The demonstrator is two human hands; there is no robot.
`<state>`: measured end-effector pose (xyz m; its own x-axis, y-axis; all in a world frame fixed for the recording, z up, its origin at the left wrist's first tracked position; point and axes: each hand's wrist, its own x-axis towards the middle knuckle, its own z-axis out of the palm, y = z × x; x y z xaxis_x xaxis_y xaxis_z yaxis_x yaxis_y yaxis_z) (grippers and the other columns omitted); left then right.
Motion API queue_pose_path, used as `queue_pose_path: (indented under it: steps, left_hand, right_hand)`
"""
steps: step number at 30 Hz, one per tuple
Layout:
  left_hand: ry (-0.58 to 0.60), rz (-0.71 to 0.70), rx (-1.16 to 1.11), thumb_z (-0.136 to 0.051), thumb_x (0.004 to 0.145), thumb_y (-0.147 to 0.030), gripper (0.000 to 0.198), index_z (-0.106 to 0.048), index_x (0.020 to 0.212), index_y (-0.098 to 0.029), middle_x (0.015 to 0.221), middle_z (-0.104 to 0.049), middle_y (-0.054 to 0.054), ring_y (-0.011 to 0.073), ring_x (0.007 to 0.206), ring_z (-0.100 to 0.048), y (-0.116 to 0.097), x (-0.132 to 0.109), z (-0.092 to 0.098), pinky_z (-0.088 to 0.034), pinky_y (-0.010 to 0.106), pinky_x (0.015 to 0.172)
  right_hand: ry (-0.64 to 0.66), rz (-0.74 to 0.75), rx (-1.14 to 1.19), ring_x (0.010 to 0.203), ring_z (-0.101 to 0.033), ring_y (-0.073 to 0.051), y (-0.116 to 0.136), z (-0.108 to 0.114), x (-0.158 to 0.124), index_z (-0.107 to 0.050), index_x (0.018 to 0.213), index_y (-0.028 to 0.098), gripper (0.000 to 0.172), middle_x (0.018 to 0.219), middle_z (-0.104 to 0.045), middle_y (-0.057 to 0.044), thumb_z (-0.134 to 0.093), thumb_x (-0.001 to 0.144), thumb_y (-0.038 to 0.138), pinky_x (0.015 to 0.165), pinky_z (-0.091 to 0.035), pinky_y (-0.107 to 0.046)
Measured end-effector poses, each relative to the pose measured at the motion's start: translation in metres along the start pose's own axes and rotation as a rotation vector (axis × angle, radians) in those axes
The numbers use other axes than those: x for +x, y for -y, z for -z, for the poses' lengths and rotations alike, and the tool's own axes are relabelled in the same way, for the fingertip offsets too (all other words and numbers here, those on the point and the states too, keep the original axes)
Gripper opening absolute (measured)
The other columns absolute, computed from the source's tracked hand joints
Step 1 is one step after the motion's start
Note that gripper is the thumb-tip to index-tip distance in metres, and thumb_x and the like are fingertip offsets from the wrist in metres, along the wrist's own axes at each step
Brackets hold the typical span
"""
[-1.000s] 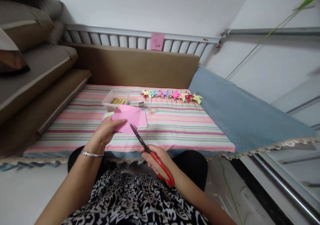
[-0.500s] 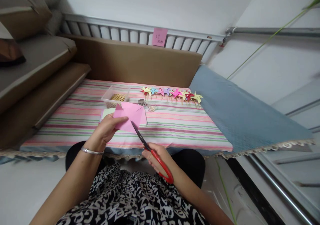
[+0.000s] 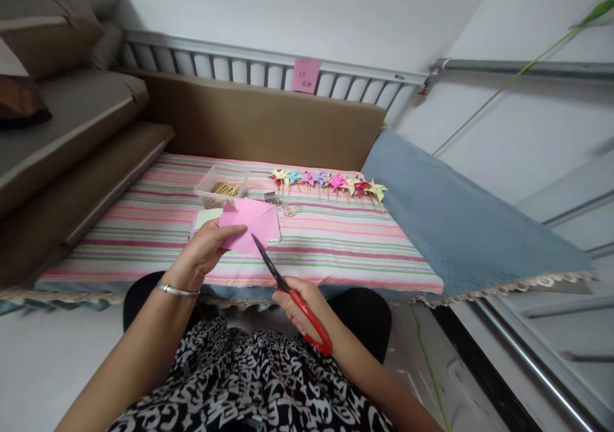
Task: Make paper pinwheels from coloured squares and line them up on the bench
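Between thumb and fingers, my left hand (image 3: 208,243) pinches a square of pink paper (image 3: 252,217) above the striped cloth. Slits run in from the upper corners of the paper, and one corner flap stands up. My right hand (image 3: 302,304) is wrapped round red-handled scissors (image 3: 273,269). Their dark blades look closed, with the tips at the lower right part of the pink paper. Whether the tips touch it I cannot tell. Under and behind the paper lies a stack of coloured sheets (image 3: 206,216), partly hidden.
A clear plastic box (image 3: 207,189) of wooden sticks stands behind the paper. Near it are a small box of tiny parts (image 3: 271,198) and a small clear container (image 3: 290,209). Several paper pinwheels (image 3: 337,181) lie in a row at the back right. Cushions (image 3: 81,125) are piled at left.
My view has shifted very slightly. Both hands keep nearly the same pose, with the paper and the scissors held as before.
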<state>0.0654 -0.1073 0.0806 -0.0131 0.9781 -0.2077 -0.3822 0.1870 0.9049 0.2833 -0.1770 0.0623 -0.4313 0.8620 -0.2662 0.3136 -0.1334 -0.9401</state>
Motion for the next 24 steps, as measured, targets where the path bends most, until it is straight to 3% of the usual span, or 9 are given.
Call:
queue_pose_path:
  steps: [12,17,21,24]
  left_hand:
    - [-0.009,0.014,0.016,-0.081,0.056,-0.016,0.03,-0.072,0.082,-0.008,0.077,-0.073,0.009,0.0155,0.064,-0.065,0.0025,0.0028,-0.0013,-0.051,0.024,0.062]
    - [-0.007,0.006,0.023,-0.08,0.057,-0.016,0.024,-0.072,0.079,-0.009,0.073,-0.072,0.008,0.0147,0.06,-0.063,0.0004,0.0011,-0.0029,-0.049,0.024,0.058]
    - [-0.014,-0.003,0.026,-0.08,0.056,-0.015,0.024,-0.072,0.078,-0.01,0.072,-0.073,0.008,0.0159,0.06,-0.064,-0.0017,0.0001,-0.0048,-0.05,0.025,0.057]
    - [-0.036,0.003,0.038,-0.08,0.054,-0.015,0.026,-0.071,0.078,-0.011,0.07,-0.072,0.007,0.0155,0.057,-0.063,-0.0024,0.0001,-0.0056,-0.049,0.025,0.054]
  right_hand:
    - [-0.06,0.012,-0.001,0.04,-0.035,-0.007,-0.0051,-0.0025,-0.0021,-0.064,0.106,0.017,0.037,0.049,-0.042,0.006,-0.059,0.082,0.045,0.041,-0.025,-0.02]
    - [-0.088,0.026,-0.051,0.042,-0.038,-0.008,-0.0019,-0.0025,-0.0012,-0.066,0.102,0.017,0.03,0.049,-0.042,0.006,-0.059,0.082,0.039,0.043,-0.03,-0.02]
    - [-0.096,0.066,-0.149,0.042,-0.041,-0.008,-0.0038,-0.0014,0.0017,-0.065,0.099,0.018,0.021,0.053,-0.048,0.005,-0.059,0.08,0.026,0.045,-0.034,-0.02]
    - [-0.066,0.043,-0.227,0.039,-0.044,-0.008,-0.0082,0.0,0.0042,-0.062,0.104,0.02,0.028,0.053,-0.049,0.007,-0.055,0.078,0.017,0.044,-0.035,-0.019]
